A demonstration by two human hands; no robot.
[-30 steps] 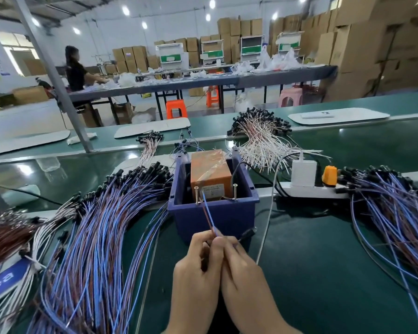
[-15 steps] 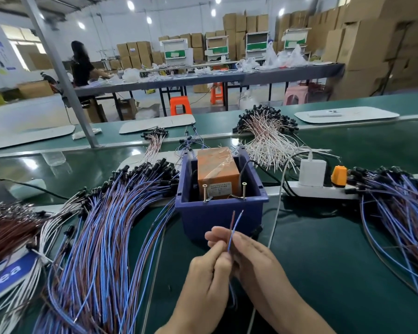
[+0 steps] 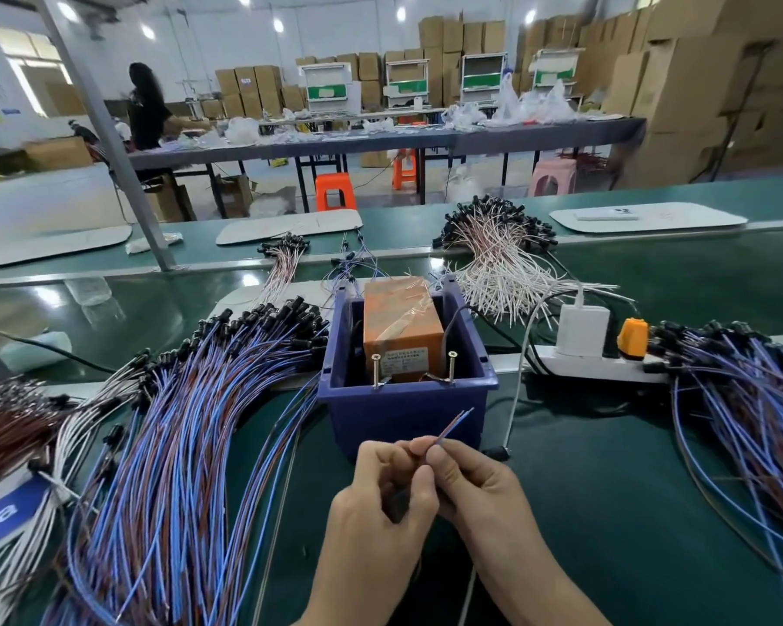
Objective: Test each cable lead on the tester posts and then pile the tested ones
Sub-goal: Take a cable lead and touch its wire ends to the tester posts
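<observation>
On the green counter (image 3: pixel 606 512), a broad left heap (image 3: pixel 177 445) of blue and brown cable leads was spread, its black plugs fanned toward the middle. A smaller right heap (image 3: pixel 742 422) of the same kind was laid at the far side, touching a white power strip (image 3: pixel 597 361), and a bundle of pale leads (image 3: pixel 498 259) was seen further back.

Between the heaps a blue bin (image 3: pixel 403 413) was set, and inside it an orange tester box (image 3: pixel 401 323) was stood, with two upright screw posts (image 3: pixel 375 370) at its near edge.

Just in front of the bin the hands were held close together. By the right hand (image 3: pixel 480 485) a single cable lead (image 3: pixel 455 422) was pinched between thumb and forefinger. The left hand (image 3: pixel 380 503) was curled around the lower run of that lead, as far as could be told.

The lead's two bare ends were pointed up toward the bin, near the posts but clear of them, so no contact was being made.

Which heap held tested leads could not be told. With so many leads in both, the task was judged to be mid-run, with this lead's test not yet shown and much left to be done.
</observation>
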